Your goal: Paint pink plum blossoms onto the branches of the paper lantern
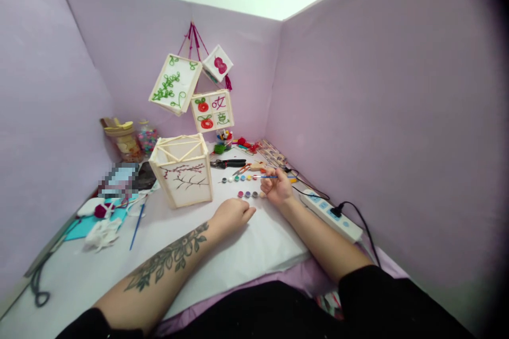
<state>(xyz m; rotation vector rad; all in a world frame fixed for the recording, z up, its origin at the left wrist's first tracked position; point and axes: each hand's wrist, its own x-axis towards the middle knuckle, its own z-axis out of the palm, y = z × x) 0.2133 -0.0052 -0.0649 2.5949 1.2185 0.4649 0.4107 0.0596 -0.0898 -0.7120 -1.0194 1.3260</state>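
Note:
My right hand (276,187) is closed round a thin blue paintbrush (280,176), held level over the paint pots with its tip pointing left. My left hand (233,215) rests on the white tabletop (238,254), fingers curled in; I cannot make out anything in it. Just beyond it lie two rows of small paint pots (247,194) in several colours. Left of them stands a wooden-framed lantern (185,174) with white panels. Dark branches with small reddish blossoms are painted on its front panel.
A power strip (332,215) with a black plug and cable lies at the right. Pliers (233,163) lie behind the pots. Another brush (137,225), white scraps (102,233) and jars (126,142) are at the left. Decorated lanterns (177,84) hang on the back wall.

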